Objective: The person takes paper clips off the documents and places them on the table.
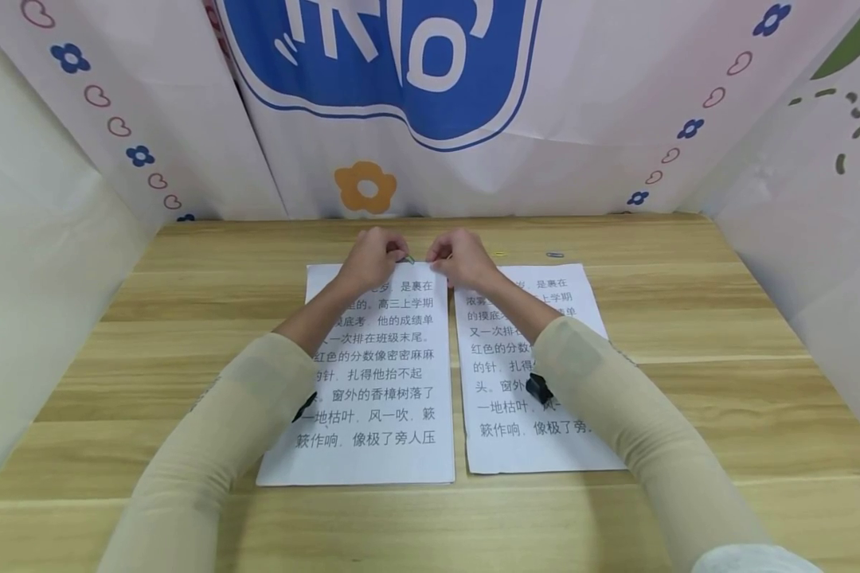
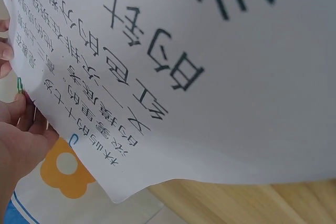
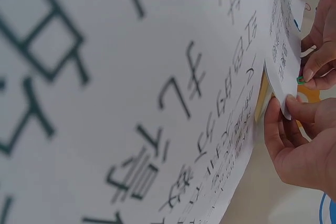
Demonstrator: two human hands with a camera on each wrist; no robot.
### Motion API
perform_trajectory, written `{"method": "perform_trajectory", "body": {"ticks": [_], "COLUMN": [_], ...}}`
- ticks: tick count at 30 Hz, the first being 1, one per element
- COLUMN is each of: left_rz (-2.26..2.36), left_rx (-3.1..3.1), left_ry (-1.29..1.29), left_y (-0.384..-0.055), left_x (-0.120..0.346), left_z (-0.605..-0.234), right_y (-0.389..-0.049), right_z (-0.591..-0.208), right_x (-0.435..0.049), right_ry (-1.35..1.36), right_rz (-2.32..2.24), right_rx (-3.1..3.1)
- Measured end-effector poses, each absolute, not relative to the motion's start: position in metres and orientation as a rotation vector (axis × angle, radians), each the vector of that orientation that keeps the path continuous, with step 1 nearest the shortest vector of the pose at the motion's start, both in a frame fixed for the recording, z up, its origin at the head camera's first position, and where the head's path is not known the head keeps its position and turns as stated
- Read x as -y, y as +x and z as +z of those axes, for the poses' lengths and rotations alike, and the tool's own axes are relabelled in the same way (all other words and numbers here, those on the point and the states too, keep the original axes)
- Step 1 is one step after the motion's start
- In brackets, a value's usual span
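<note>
Two stacks of printed white paper lie side by side, the left stack [image 1: 394, 461] and the right stack [image 1: 530, 458]. At the left stack's top edge, my left hand [image 1: 376, 259] pinches a green paper clip [image 3: 301, 80] between thumb and finger. The left wrist view shows the clip [image 2: 20, 85] upright at the sheet's edge; whether it has slid onto the paper I cannot tell. My right hand [image 3: 302, 140] pinches the left stack's top right corner, thumb on one side and fingers on the other. Both hands are close together.
Behind the right stack lie a yellow paper clip [image 1: 500, 254] and a blue paper clip [image 1: 555, 255]. The wooden table [image 1: 416, 525] ends at a printed white cloth [image 1: 559, 175] at the back. White walls stand at both sides. The forearms cover parts of both stacks.
</note>
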State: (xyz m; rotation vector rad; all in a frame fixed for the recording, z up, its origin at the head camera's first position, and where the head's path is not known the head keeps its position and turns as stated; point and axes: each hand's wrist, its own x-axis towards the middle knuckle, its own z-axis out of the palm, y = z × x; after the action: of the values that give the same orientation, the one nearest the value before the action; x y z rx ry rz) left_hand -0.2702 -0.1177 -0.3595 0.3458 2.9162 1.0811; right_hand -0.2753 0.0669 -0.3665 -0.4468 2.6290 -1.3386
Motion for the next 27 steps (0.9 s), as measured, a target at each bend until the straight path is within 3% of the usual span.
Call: {"method": "perform_trajectory", "body": {"ticks": [27], "left_rz": [1.267], "left_rx": [-2.857], "left_ry": [0.137], "left_y": [-0.2722], "left_x": [0.1143], "left_z": [-0.3611], "right_y": [-0.2769], "right_z": [-0.3658], "right_x": [-0.0676], "right_ry": [-0.446], "right_rz": [-1.317], "right_rx": [-2.642]}}
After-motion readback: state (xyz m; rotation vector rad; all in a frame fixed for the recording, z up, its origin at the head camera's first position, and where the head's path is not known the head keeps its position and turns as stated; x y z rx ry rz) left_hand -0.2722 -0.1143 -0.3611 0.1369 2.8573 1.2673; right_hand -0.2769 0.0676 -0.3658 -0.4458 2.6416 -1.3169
